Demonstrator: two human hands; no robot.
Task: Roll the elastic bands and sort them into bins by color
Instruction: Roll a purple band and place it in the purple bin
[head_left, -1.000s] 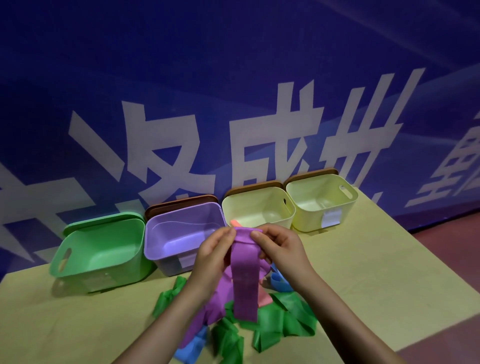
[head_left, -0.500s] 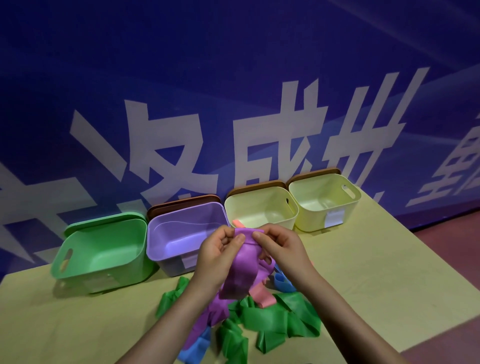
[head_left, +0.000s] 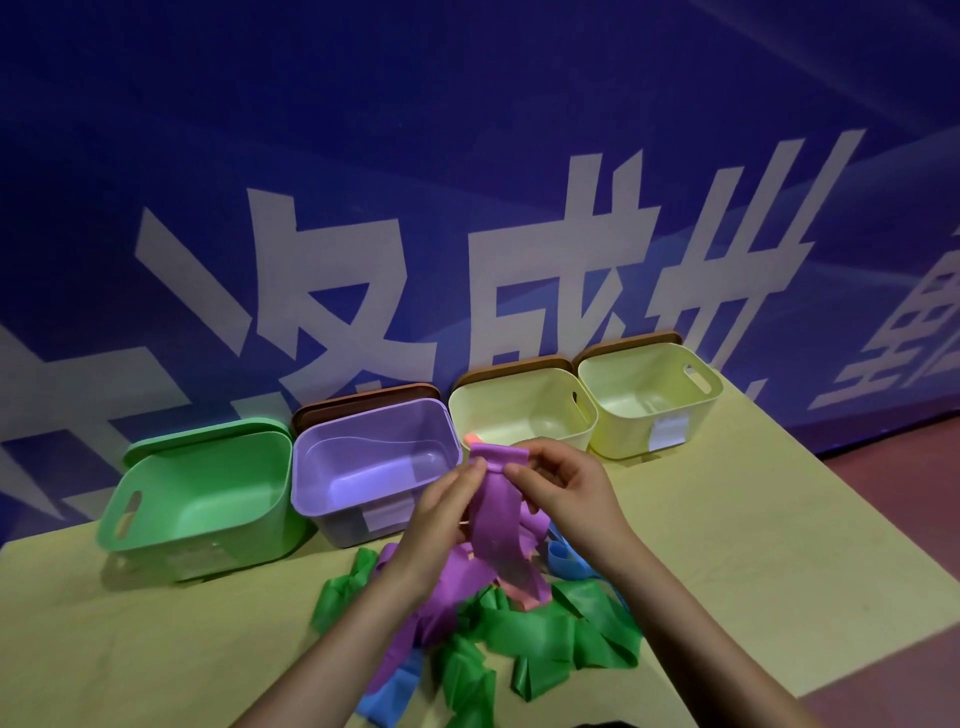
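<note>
Both hands, left (head_left: 441, 506) and right (head_left: 563, 488), are pinching the purple band's (head_left: 496, 519) top edge above the pile (head_left: 519, 623), starting the roll; keeping it tight and edge-aligned should be helping.

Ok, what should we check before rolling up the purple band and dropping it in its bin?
1. Both hands hold the top end: ok. The left hand and right hand pinch the purple band near its upper edge.
2. Band hangs free of the pile: cannot tell. Its lower end reaches down to the green bands.
3. Roll started: cannot tell. The top edge looks folded over.
4. Purple bin open and close by: ok, it stands just left of the hands.
5. Bin has room: ok, no bands show inside it.
</note>
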